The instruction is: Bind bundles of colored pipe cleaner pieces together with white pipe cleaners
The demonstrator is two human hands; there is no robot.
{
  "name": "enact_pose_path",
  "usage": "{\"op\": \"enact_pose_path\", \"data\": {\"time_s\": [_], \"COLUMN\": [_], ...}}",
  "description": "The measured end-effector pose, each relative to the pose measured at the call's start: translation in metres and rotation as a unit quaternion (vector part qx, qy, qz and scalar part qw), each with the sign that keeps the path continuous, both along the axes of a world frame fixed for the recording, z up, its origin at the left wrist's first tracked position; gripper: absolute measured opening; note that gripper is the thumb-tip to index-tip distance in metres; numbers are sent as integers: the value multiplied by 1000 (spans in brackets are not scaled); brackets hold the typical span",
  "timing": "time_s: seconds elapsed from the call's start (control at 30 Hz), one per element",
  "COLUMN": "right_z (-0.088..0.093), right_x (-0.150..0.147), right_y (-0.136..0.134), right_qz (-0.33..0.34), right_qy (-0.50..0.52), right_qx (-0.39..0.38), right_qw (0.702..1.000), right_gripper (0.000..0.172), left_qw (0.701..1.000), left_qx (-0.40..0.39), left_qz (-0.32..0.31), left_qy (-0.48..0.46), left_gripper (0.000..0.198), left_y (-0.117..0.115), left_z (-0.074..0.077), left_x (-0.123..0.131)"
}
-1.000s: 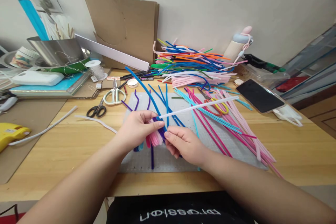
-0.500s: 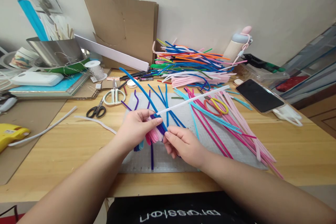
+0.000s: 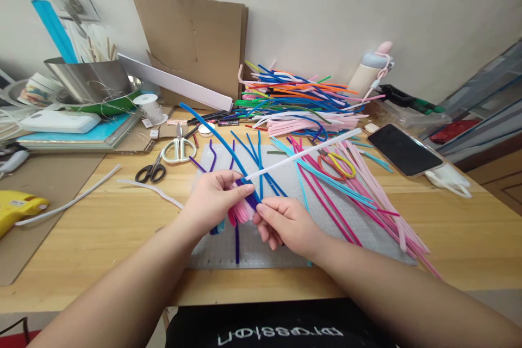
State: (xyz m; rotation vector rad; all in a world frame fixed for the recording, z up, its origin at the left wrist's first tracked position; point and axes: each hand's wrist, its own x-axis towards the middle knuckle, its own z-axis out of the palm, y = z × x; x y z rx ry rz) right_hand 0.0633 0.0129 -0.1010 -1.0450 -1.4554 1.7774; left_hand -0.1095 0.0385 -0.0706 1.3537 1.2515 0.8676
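Here, left hand [image 3: 213, 197] beside right hand [image 3: 289, 224]

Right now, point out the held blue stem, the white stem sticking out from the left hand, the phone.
Held blue stem [image 3: 222, 140]: head view, on its free upper part.
White stem [image 3: 304, 154]: head view, midway along its visible length.
Phone [image 3: 405, 149]: head view, on the dark screen.

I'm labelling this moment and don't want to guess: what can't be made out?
All in the head view:
Lower end of the blue stem: hidden by the right hand.
Part of the pink bundle: covered by the left hand.
Yellow tool: cut off by the left edge.
Marks on the grey mat: too small to read.
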Motion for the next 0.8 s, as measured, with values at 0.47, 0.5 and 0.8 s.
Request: {"op": "enact_pose_path", "data": {"time_s": [0.47, 0.5, 0.8], "right_z": [-1, 1, 7], "right_x": [7, 7, 3], "right_y": [8, 10, 12], "right_qz": [-91, -105, -77], "right_qy": [-45, -33, 105], "right_qx": [126, 127, -49], "right_qw": [987, 986, 990], "right_gripper": [30, 27, 20], "left_qw": [995, 994, 978], "left_qx": [-38, -34, 17], "left_qz": [-92, -99, -135], "left_qy": [-8, 18, 159], "left_gripper": [23, 24, 26], "left_y": [0, -1, -8], "left_z": [9, 9, 8], "left_x": [-3, -2, 3]}}
